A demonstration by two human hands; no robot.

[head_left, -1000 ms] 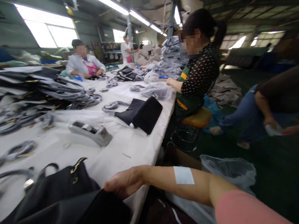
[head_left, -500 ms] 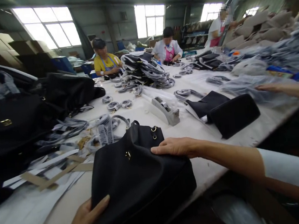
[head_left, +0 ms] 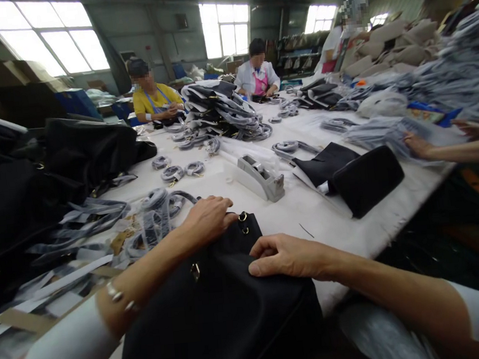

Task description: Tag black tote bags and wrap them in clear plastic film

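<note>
A black bag [head_left: 219, 317] with a gold clasp and gold rings lies at the table's near edge, in front of me. My left hand [head_left: 211, 219] is at the bag's top edge, fingers curled together beside the rings; what they pinch is hidden. On the bag's right part rests my right hand [head_left: 276, 255], thumb and forefinger pressed against the black material. A grey tape dispenser [head_left: 260, 177] stands just beyond both hands. To its right, a black flap-like piece [head_left: 367, 181] lies on the table.
Wrapped straps [head_left: 154, 216] and paper strips [head_left: 75, 277] lie at left, beside more black bags [head_left: 88, 149]. A stack of wrapped bags [head_left: 220, 111] stands farther back. Two people sit across the table [head_left: 245, 193]. Another person's hand [head_left: 418, 144] touches plastic at right.
My left hand has moved from the bag's lower left side up to its top edge. My right hand's fingers have bent more. The view has shifted slightly, and the other person's hand is on the plastic.
</note>
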